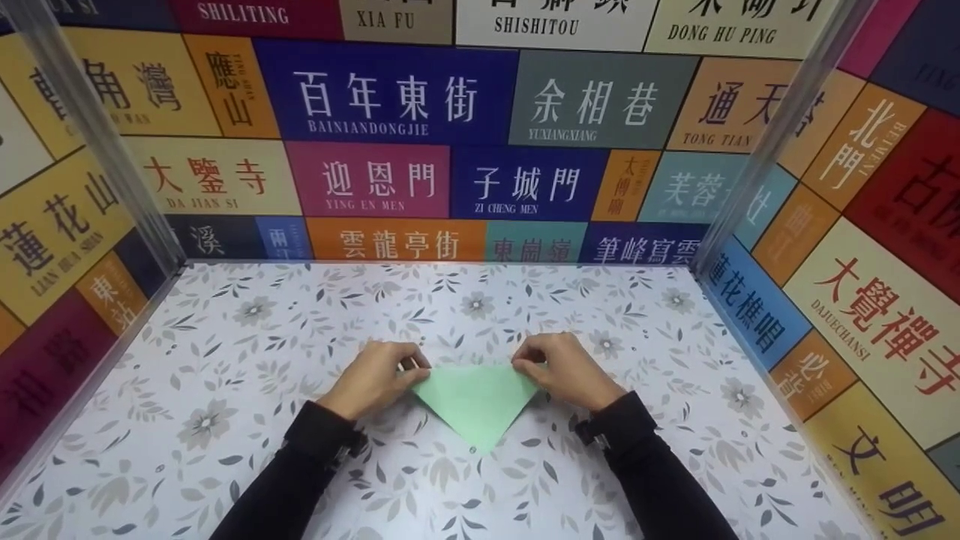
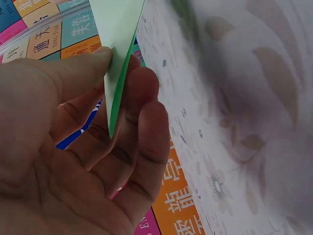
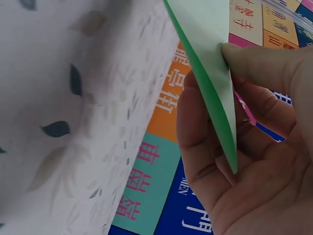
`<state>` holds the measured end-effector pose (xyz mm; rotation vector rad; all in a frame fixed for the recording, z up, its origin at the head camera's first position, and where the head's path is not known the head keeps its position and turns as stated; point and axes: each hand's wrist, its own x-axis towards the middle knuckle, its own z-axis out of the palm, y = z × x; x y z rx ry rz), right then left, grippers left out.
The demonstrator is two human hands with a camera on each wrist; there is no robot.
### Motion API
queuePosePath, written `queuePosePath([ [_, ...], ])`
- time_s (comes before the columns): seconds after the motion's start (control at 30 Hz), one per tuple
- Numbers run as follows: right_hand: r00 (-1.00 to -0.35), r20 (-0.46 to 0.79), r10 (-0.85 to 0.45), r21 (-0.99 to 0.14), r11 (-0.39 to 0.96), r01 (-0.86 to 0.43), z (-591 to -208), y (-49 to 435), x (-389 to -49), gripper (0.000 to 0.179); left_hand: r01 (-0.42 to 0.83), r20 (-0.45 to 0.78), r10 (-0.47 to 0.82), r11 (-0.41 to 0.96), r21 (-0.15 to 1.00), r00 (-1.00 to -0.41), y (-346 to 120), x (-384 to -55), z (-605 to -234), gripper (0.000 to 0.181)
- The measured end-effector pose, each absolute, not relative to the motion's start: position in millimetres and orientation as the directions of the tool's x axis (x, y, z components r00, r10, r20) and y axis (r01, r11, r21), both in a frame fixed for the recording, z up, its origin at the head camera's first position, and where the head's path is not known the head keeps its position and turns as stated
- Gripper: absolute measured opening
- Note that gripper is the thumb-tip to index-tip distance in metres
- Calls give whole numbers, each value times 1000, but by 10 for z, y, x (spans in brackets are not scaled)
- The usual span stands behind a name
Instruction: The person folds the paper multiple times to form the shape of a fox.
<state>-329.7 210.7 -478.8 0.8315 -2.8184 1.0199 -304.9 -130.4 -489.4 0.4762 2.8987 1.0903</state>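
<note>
Your left hand (image 1: 379,379) and right hand (image 1: 570,371) each pinch a corner of the thin, folded green paper (image 1: 480,405). Smooth triangle between your grips, apex toward you, inner face brighter; leaf-printed tabletop (image 1: 420,502) underneath.

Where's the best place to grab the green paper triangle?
I'd pinch the green paper triangle by its two upper corners, from left and right: it's thin and widest there, narrowing to one bottom point. The left hand and right hand pinch there.
</note>
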Motion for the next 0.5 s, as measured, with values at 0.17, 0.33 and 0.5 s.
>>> queuePosePath([
  [0.17,-865,178,-468,-569,669,-479,-4923,2096,-3341,5,238,57,259,746,622,-964,-1312,-3061,-4972,6],
  [0.33,-870,160,-467,-554,687,-470,-4993,2103,-3357,6,210,35,237,769,604,-971,-1316,-3068,-5022,6],
  [0.5,-868,162,-468,-534,698,-476,-5012,2115,-3366,8,200,43,217,785,586,-975,-1318,-3084,-5044,5],
])
